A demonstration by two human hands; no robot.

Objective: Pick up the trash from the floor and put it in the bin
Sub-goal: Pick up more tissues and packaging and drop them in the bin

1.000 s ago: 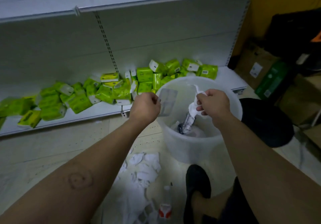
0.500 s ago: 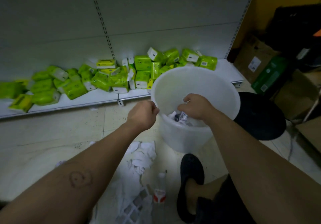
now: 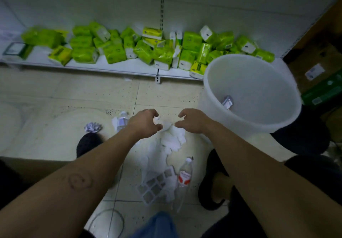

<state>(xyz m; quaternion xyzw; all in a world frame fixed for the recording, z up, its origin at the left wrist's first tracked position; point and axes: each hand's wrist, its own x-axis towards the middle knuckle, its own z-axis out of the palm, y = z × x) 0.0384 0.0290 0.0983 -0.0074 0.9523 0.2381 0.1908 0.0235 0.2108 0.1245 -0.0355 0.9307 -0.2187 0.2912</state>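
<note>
A translucent white bin (image 3: 212, 82) stands on the floor at the right, with a small packet (image 3: 228, 101) lying inside. White crumpled tissues (image 3: 173, 139) lie on the tiles in front of me. My left hand (image 3: 145, 125) and my right hand (image 3: 192, 120) hover just above the top of that pile, fingers curled and apart, each holding nothing. Below the pile lie a clear plastic tray (image 3: 157, 186) and a clear bottle with a red label (image 3: 184, 177). A crumpled paper ball (image 3: 93, 126) and another clear bottle (image 3: 121, 121) lie to the left.
A low white shelf (image 3: 111, 66) along the wall carries several green tissue packs (image 3: 114, 53). Cardboard boxes (image 3: 314, 71) stand at the far right, and a black round object (image 3: 307, 136) sits behind the bin. My dark shoes (image 3: 87, 143) flank the trash.
Both hands have left the bin and dropped to the tissue pile on the floor. The trash they held now lies in the bin. The view has tilted down and to the left.
</note>
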